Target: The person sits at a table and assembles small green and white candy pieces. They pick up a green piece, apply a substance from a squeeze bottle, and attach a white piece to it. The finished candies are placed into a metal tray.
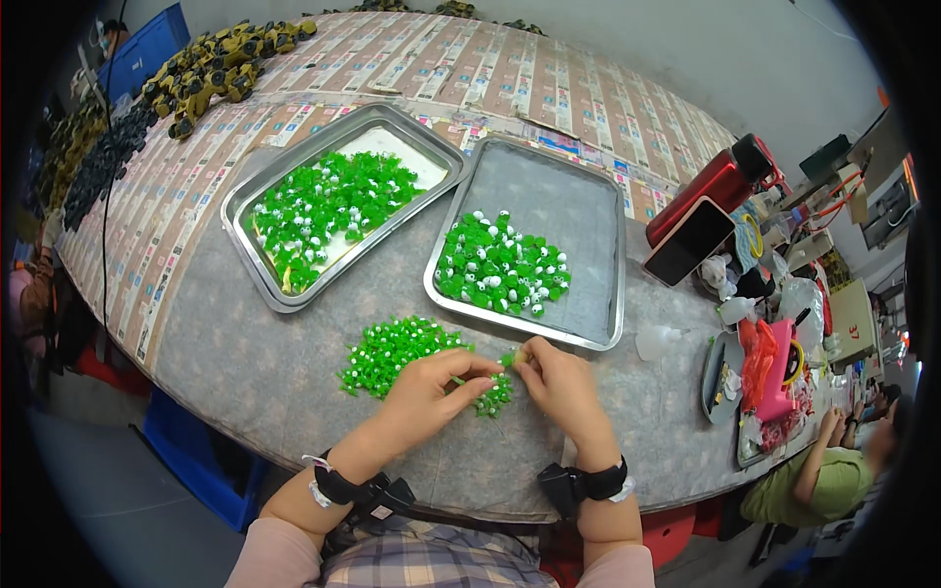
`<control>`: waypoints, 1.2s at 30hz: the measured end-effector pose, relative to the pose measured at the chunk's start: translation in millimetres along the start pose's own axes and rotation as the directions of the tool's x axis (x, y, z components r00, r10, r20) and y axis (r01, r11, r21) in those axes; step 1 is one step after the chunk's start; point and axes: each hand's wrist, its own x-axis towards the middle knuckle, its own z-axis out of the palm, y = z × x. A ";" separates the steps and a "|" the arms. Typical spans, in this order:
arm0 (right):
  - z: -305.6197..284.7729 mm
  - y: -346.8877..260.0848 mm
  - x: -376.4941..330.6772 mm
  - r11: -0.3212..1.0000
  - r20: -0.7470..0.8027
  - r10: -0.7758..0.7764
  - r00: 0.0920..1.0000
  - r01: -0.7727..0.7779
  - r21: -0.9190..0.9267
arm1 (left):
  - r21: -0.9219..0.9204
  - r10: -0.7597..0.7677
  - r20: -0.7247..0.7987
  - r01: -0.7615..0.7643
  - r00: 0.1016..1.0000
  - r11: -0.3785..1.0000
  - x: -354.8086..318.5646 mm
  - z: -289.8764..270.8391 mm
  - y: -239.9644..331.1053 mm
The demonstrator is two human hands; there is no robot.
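Close together over the near part of the table, my left hand (pixel 428 390) and my right hand (pixel 563 387) meet at the fingertips. The right thumb and fingers pinch a small green plastic piece (pixel 507 360). My left thumb and forefinger are drawn together beside it; anything between them is too small to make out. Beyond and left of my hands lies a loose pile of green pieces with white dots (pixel 394 345). Several more small green pieces (pixel 494 400) lie below my fingertips. Black bands circle both wrists.
A metal tray (pixel 257 267) holds green and white pieces, partly on a white sheet. Another metal tray (pixel 578 334) holds green pieces with white balls. To the right are a phone (pixel 689 241) against a red flask (pixel 702 189), a clear bottle (pixel 655 342) and a pink container (pixel 779 377).
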 end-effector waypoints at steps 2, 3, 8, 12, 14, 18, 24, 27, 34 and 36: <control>-9.5 -4.8 -3.4 0.941 0.118 0.019 0.993 -0.058 0.334 | 0.133 0.205 -0.076 -0.194 0.976 0.972 0.8 -0.3 0.2; -9.7 -4.1 -5.5 0.855 0.200 0.000 0.980 -0.103 0.509 | 0.199 0.293 -0.059 -0.276 0.954 0.940 1.6 0.1 0.8; -19.8 -15.2 -8.3 0.472 0.427 -0.144 0.893 -0.318 0.823 | 0.247 0.420 0.051 -0.419 0.906 0.874 0.8 -1.9 -1.6; -36.1 -11.4 -11.5 0.753 -0.095 0.032 0.995 0.038 0.657 | 0.182 0.378 -0.066 -0.361 0.923 0.915 -1.4 -3.3 -0.2; -54.6 6.4 -17.1 0.737 -0.639 0.288 0.713 0.260 0.623 | 0.024 0.255 -0.149 -0.254 0.955 0.967 -2.7 -3.2 0.6; -91.2 70.4 -31.1 0.937 -0.868 0.299 0.397 0.050 0.346 | -0.228 0.075 -0.120 -0.101 0.990 0.968 -2.5 -1.8 1.7; -73.5 131.5 -41.2 0.906 -0.440 0.386 0.811 -0.423 0.016 | -0.472 -0.073 -0.047 0.042 0.996 0.881 -1.7 -4.0 -2.8; -76.4 108.3 -34.4 0.873 -0.466 0.471 0.749 -0.318 0.371 | -0.611 -0.122 -0.038 0.073 0.992 0.788 0.7 -2.8 -2.4; -76.8 -7.4 -20.8 0.693 -0.644 0.258 0.721 0.326 0.643 | -0.801 -0.246 0.106 0.229 0.963 0.552 2.0 -7.9 -11.5; -69.1 -27.1 -19.9 0.712 -0.700 0.222 0.679 0.378 0.592 | -0.829 -0.253 0.136 0.250 0.958 0.500 1.5 -8.7 -12.4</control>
